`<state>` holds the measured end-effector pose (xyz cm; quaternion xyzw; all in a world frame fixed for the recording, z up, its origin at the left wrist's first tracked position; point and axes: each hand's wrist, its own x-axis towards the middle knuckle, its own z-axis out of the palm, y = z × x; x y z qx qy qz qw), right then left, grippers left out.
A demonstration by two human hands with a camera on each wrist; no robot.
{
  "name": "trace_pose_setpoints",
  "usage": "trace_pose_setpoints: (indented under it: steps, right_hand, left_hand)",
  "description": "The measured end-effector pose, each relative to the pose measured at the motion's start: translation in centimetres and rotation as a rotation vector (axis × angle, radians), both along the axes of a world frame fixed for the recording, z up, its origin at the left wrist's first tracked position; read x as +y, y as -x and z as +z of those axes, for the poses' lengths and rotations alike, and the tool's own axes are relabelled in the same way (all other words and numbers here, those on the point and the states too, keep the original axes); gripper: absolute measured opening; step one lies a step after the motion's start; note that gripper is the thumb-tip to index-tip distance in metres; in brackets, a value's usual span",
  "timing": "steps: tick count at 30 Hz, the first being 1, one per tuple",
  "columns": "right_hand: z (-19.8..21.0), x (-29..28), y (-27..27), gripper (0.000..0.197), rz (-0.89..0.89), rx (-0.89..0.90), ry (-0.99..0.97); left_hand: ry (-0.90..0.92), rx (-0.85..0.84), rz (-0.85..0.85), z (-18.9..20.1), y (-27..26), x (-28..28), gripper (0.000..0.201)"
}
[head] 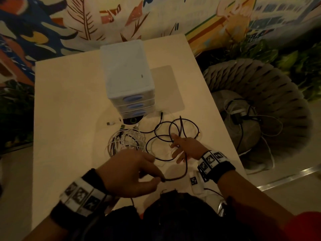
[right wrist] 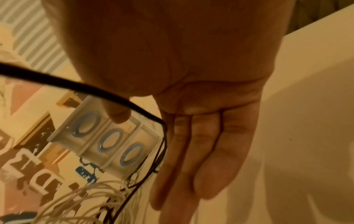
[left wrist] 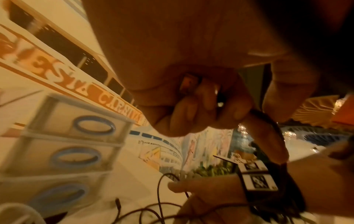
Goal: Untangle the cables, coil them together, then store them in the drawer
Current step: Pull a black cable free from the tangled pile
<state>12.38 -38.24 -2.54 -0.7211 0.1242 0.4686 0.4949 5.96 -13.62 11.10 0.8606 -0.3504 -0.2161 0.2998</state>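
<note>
left hand (head: 132,173) pinches the black cable (head: 175,179) end near the table (head: 69,101) edge, probably to anchor it, while right hand (head: 184,146), fingers straight, spreads its loops in front of the drawer unit (head: 128,80), beside the white cable bundle (head: 126,140).

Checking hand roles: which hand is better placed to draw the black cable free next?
Probably left: the left hand already pinches the black cable; the right hand lies open on its loops.

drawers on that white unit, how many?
3 on the drawer unit, stacked: top drawer, middle drawer, bottom drawer. All closed.
</note>
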Motion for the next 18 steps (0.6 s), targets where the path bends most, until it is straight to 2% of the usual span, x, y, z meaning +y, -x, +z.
trace_pose_setpoints:
  steps: [2,4,6,8,12,16,18]
  right_hand:
    - [-0.4,0.4,0.1,0.057,0.069,-0.054,-0.049]
    - [-0.3,0.3,0.4,0.041,0.085,-0.204,-0.08]
    - [0.2,-0.4,0.8,0.041,0.077,-0.322,-0.061]
    - [1.2,-1.6,1.4,0.046,0.059,-0.366,-0.059]
    - [3.0,-5.2,2.8,0.049,0.022,-0.55,-0.013]
    - [3.2,-8.7,3.7,0.054,-0.088,-0.633,0.042]
    - [2.8,-9.9,4.3,0.056,-0.154,-0.641,0.055]
  left_hand:
    - [-0.079,0.015,-0.061,-1.2,0.1,-1.2,0.024]
    - [-0.159,0.041,-0.104,-2.1,0.1,-1.9,0.032]
    - [-0.198,0.081,-0.089,-2.8,-0.2,-1.9,0.043]
    - [-0.165,0.102,-0.014,-3.4,-0.6,-1.3,0.053]
    - [-0.111,0.107,0.266,-5.8,-2.6,0.2,0.06]
    - [-0.219,0.075,0.425,-8.4,-5.8,0.2,0.028]
    - [-0.247,0.101,0.448,-9.3,-7.2,-0.5,0.026]
